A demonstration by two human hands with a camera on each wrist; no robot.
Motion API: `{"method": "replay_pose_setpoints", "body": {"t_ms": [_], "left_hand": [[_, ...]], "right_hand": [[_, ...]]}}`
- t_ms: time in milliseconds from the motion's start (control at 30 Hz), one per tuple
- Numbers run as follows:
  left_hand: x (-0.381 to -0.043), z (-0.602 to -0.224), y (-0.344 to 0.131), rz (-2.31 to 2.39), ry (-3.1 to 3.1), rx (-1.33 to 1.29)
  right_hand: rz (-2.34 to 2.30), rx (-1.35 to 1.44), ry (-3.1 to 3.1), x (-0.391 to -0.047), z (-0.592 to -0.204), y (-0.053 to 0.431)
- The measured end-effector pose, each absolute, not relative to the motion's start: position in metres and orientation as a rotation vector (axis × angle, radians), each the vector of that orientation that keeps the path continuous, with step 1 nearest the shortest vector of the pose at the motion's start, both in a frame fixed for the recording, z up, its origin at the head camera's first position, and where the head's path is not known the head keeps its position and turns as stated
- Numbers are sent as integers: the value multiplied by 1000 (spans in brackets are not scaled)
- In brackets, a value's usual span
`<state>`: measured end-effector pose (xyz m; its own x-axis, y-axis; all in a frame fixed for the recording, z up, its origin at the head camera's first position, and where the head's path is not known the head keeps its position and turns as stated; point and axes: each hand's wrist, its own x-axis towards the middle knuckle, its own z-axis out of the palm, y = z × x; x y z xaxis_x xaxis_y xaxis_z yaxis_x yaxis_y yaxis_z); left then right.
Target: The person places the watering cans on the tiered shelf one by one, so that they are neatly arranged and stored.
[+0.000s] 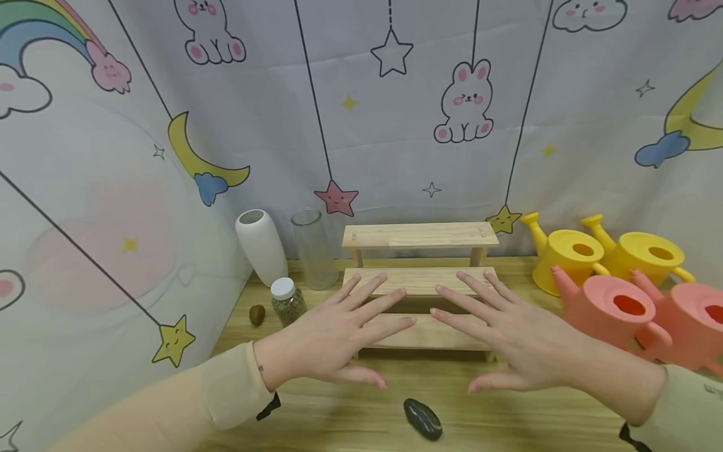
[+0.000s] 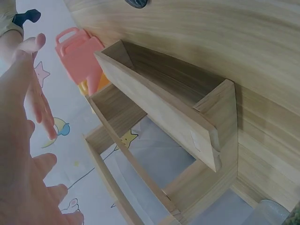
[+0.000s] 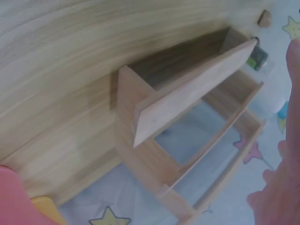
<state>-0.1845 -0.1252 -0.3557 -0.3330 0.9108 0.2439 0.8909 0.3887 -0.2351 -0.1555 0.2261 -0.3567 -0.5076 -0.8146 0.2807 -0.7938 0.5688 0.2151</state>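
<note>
Both hands hover with fingers spread and hold nothing. My left hand [image 1: 341, 336] is in front of the left part of a three-step wooden rack [image 1: 420, 236], palm down. My right hand [image 1: 516, 339] mirrors it on the right side, thumb apart from the fingers. Below the gap between the hands, a dark, smooth stone [image 1: 423, 419] with pale lines lies on the wooden tabletop [image 1: 339, 417]. In the left wrist view, the rack [image 2: 154, 93] stands apart from the left hand [image 2: 18, 140]. The right wrist view shows only part of the right hand [image 3: 283, 173].
To the left stand a white vase [image 1: 262, 248], a clear glass vase [image 1: 314, 254] and a white-lidded jar [image 1: 289, 304] beside a small brown object [image 1: 257, 315]. Two yellow watering cans [image 1: 565, 251] and two pink ones [image 1: 604, 307] stand right. Printed cloth [image 1: 395, 138] hangs behind.
</note>
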Motion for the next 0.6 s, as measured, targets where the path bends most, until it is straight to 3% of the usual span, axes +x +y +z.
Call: {"method": "replay_pose_setpoints", "body": {"t_ms": [333,600], "left_hand": [[-185,-365,-134,-136,-2407,-1347],[-194,-392,-145,-749,-2559,-850]], "right_hand": [[147,984,-2442,-148,-360,271],[267,462,-2298,-139,-365,357]]}}
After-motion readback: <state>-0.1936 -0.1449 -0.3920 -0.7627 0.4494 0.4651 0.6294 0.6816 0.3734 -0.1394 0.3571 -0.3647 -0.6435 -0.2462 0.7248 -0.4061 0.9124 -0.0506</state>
